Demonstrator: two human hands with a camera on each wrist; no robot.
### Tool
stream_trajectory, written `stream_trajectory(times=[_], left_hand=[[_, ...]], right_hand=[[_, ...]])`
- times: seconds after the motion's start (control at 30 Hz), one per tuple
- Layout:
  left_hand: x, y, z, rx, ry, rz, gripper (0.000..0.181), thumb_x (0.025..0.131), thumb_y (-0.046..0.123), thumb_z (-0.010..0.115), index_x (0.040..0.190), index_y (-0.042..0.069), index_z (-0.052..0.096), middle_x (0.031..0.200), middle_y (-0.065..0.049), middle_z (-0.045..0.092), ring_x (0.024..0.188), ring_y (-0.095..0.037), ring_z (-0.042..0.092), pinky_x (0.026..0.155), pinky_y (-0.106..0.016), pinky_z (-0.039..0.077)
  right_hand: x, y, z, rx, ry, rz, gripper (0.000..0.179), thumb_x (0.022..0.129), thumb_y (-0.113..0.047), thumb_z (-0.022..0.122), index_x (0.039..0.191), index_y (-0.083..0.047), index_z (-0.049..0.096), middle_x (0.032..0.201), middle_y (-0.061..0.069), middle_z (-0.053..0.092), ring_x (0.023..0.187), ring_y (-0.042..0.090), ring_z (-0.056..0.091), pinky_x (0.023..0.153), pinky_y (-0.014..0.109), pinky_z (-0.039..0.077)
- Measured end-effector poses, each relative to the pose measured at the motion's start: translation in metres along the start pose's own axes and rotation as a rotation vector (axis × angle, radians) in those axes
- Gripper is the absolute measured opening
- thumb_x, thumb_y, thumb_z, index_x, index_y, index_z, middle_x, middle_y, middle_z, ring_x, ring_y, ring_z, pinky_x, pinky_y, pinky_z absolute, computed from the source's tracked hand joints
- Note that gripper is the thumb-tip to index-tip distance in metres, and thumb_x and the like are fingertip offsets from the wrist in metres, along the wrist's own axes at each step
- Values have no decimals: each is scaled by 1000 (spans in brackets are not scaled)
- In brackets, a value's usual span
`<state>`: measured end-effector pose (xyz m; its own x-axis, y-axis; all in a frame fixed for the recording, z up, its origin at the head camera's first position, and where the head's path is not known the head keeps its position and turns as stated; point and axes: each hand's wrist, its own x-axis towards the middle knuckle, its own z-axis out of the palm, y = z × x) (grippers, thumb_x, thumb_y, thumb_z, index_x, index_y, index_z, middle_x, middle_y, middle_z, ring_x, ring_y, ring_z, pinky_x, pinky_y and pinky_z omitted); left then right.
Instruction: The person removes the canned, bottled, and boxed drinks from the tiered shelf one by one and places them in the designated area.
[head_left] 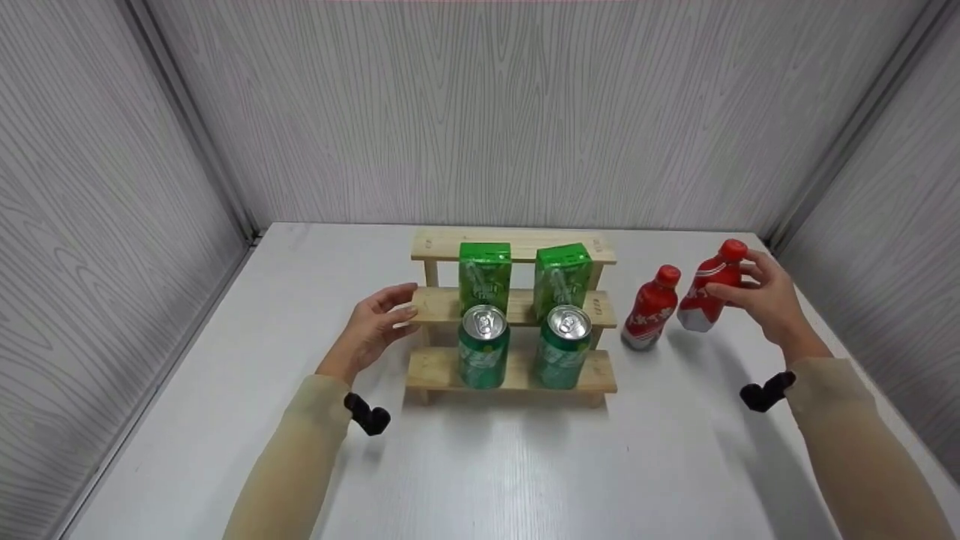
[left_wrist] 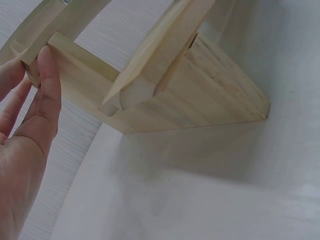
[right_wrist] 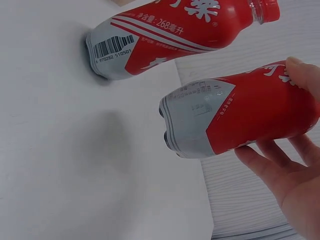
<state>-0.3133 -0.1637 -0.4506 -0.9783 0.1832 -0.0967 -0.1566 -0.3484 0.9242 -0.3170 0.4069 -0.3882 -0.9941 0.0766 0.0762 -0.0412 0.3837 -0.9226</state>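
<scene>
My left hand [head_left: 373, 328] pinches the left end of the middle board of a three-tier wooden rack [head_left: 433, 369]; the left wrist view shows the fingertips on that board's end. Between thumb and fingers, my right hand [head_left: 772, 300] holds a red and silver drink bottle [head_left: 703, 294] with a red cap. The bottle is tilted, its base above the table in the right wrist view. A second bottle [head_left: 650, 309] of the same kind stands upright on the table, between the held one and the rack.
Two green drink cartons [head_left: 484, 279] stand on the rack's middle board. Two green drink cans [head_left: 482, 358] are on the lowest board, in front of the cartons. The top board [head_left: 517, 244] is bare. Pale wood-grain walls [head_left: 480, 112] enclose the white table [head_left: 495, 465] behind and at both sides.
</scene>
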Motion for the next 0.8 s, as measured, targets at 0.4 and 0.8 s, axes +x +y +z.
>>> stream_trajectory(times=[0.4,0.8], left_hand=[[1,-2,-1,-36,-20,16,53,79,-3,70,128,2,51,121,-12,49,94,-22,58,75,-32,53],[0,-2,-1,-31,-18,13,56,77,0,73,128,2,50,122,-12,50,95,-21,57,75,-32,53]], right_hand=[[-4,27,6,-4,-28,26,75,79,-32,74,142,-25,33,140,18,33,112,24,47,79,23,50],[-9,35,8,-26,-38,56,79,80,-35,72,144,-25,29,145,19,28,120,31,40,90,33,46]])
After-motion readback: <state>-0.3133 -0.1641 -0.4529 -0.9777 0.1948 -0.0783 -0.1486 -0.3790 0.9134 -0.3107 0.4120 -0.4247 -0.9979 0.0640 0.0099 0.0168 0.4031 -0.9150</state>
